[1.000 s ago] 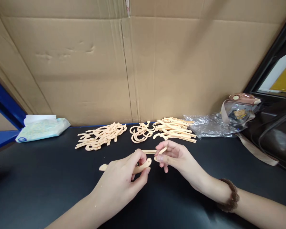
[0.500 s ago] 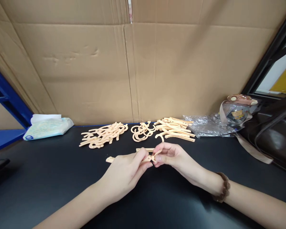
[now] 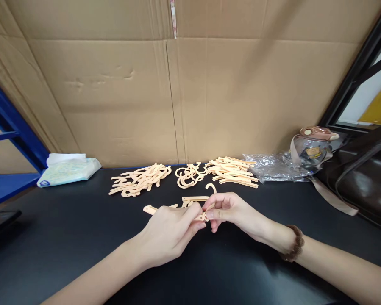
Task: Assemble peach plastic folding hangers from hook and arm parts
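Observation:
My left hand [image 3: 171,231] is closed around a pale wooden-coloured hanger arm [image 3: 150,209], whose far end sticks out to the left. Between the thumb and fingers of my right hand [image 3: 231,209] is a hanger hook [image 3: 212,187], its curved tip rising above the fingers. The hook's lower end meets the holed end of the arm [image 3: 203,217] between my fingertips; whether they are locked together is hard to see. Just behind my hands, another straight hanger arm [image 3: 193,198] lies on the black table, with small pieces partly hidden by my left hand.
Along the back lie a pile of curved arms [image 3: 142,180], several loose hooks [image 3: 190,174] and a stack of straight arms [image 3: 233,170]. A wipes pack [image 3: 70,170] is at left. Clear plastic bags [image 3: 269,167], a strapped bottle [image 3: 312,148] and a dark bag [image 3: 368,173] stand right.
The hook's end and the arm's end have come together and now overlap. My left hand has lowered slightly, and the hook has turned a little. The view has shifted slightly.

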`<state>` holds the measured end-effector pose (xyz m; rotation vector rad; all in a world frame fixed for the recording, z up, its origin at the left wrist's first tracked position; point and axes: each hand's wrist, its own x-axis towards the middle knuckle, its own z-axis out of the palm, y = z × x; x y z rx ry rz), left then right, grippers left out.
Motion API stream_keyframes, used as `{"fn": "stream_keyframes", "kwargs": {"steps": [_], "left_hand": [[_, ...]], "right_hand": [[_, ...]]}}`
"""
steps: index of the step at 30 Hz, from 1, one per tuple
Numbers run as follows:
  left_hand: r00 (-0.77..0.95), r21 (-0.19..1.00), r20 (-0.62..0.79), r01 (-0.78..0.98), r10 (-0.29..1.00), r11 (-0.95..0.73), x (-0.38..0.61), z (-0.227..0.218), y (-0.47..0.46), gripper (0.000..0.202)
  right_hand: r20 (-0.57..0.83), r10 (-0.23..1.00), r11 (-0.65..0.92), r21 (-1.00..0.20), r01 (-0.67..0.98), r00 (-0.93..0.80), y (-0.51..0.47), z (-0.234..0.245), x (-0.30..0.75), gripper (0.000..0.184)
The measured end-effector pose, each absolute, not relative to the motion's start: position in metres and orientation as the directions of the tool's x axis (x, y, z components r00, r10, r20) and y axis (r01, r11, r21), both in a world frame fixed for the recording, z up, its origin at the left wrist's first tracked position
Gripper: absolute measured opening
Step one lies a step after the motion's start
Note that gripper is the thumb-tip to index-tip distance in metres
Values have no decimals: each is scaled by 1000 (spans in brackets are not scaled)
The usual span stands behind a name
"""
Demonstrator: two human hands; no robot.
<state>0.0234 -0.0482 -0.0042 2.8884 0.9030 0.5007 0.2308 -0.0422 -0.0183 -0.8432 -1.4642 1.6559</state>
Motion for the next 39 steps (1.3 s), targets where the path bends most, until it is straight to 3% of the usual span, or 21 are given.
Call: {"fn": "stream_keyframes", "kwargs": {"steps": [6,10,12,14,18,20,25,27,30,34,37,39], "left_hand": [[772,106,193,598,606,-795,31,-4,-48,13],[642,267,134,710,755,-652,34,0,-50,7],[581,365,124,727,805,-581,32,3,-50,9],[545,449,124,715,829,-537,30,7,-48,10],[550,590,62,653,833,-475,29,14,-45,26],[553,649,48,616,832,-447,29,15,-43,28],[464,776,85,524,882,-351,24,11,-36,29],[407,843,55,470,912,-261,21,10,-30,32],[316,907,34,388,948,-162,18,8,-24,33],[193,927,57,355,980,-123,16,11,-20,34],[126,925,63,366,990,-105,14,14,-21,37],[116,932,59,350,992,-96,12,15,-20,41]], "right_hand": [[72,886,115,-991,66,-458,-41,-21,232,28],[282,819,450,-856,255,-500,-47,-19,233,13],[386,757,598,-735,320,-527,-50,-18,233,15],[425,728,643,-697,318,-538,-51,-17,233,21],[412,723,641,-698,318,-554,-52,-20,233,23],[417,721,657,-665,355,-553,-53,-21,234,21],[447,740,662,-619,423,-503,-53,-18,236,37],[473,771,637,-591,495,-426,-50,-17,238,29],[504,796,574,-451,683,-336,-41,-18,246,14],[452,814,484,-179,857,-365,-31,-21,254,21],[390,838,458,-122,880,-382,-30,-21,256,14],[383,869,398,-164,903,-313,-30,-17,255,15]]}}
